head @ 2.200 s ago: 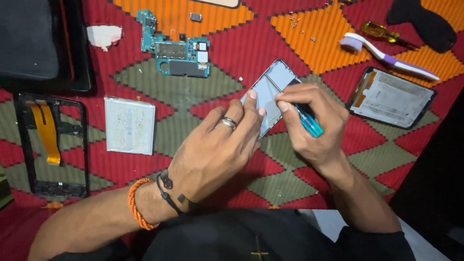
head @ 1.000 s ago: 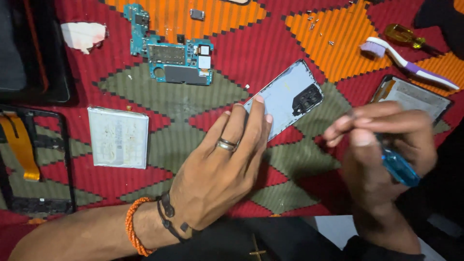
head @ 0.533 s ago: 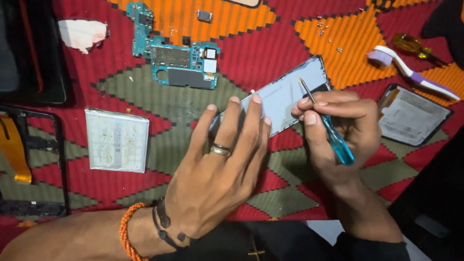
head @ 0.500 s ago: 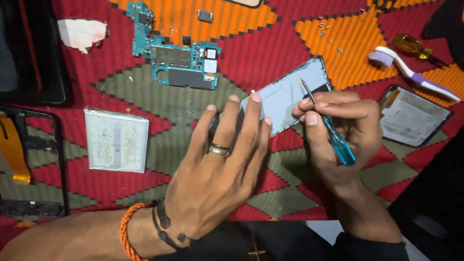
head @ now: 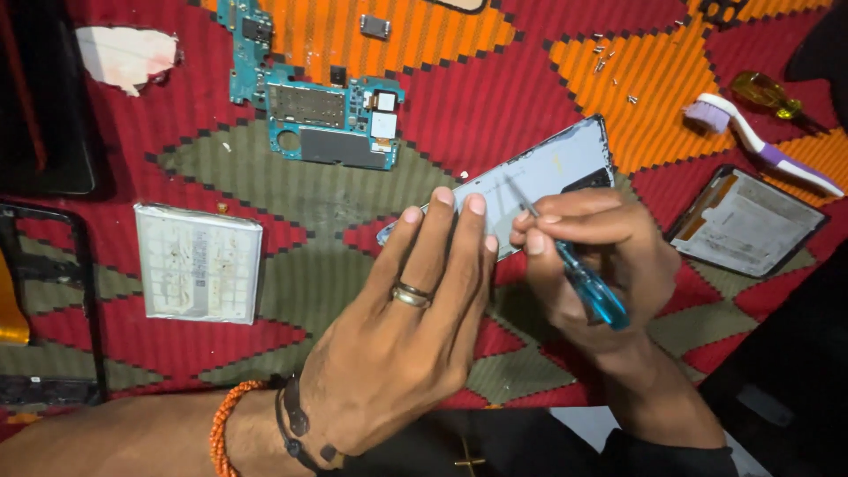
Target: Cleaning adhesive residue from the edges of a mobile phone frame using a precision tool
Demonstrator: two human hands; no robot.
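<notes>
Lying at an angle on the patterned woven cloth (head: 724,331), the pale blue phone back panel (head: 552,172) serves as the reference for everything else. Far to its left, at the picture's edge, a black phone frame (head: 84,291) lies flat with an orange strip showing inside it, and between that frame and the panel rests a white rectangular battery (head: 197,262), set flat and well apart, apparently put aside out of the way. Up and to the left of the panel sits a teal circuit board (head: 322,119), components facing up. The left hand (head: 397,353) is spread nearly flat, fingers extended, with its fingertips pressing on the panel's lower left end; it grips nothing and seems placed to keep the panel from sliding. Just right of it, the right hand (head: 601,265) is closed in a pinch around a small screwdriver with a blue handle (head: 587,287), its thin shaft angled up so the tip touches the panel's inner face. Above and right of the panel, tiny screws (head: 609,57) lie loose together on an orange patch. Further right lie a white and purple brush (head: 760,146) and a second phone part (head: 746,221), face up.
</notes>
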